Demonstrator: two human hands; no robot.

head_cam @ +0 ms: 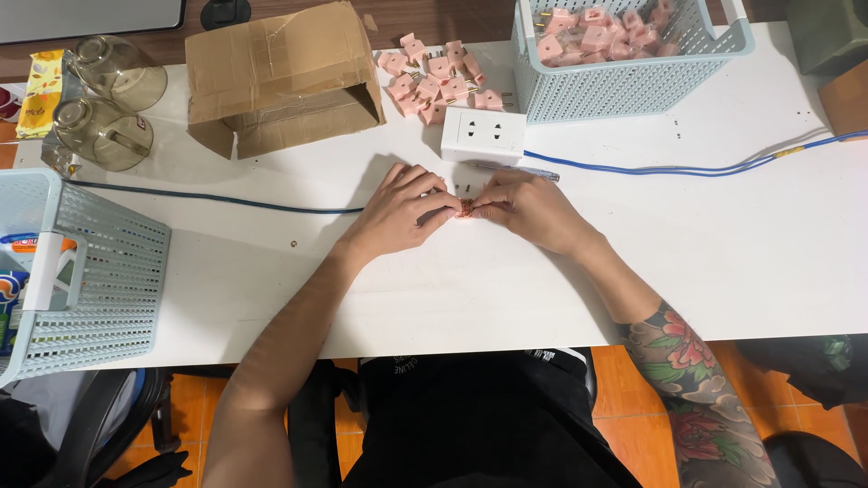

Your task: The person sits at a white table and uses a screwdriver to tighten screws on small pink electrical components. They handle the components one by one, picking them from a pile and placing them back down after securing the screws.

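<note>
My left hand (pixel 402 210) and my right hand (pixel 529 210) meet at the middle of the white table (pixel 723 262). Together their fingertips pinch one small pink plug adapter (pixel 466 210), mostly hidden between the fingers. Just beyond the hands sits a white socket box (pixel 484 136) with a blue cable (pixel 687 169) running off to the right. A pen (pixel 515 170) lies by the box. A pile of several loose pink adapters (pixel 434 79) lies farther back.
A pale blue basket (pixel 633 86) at the back right holds several pink adapters. An open cardboard box (pixel 280 77) and two upturned glass mugs (pixel 104 99) stand at the back left. Another pale basket (pixel 90 280) overhangs the left edge.
</note>
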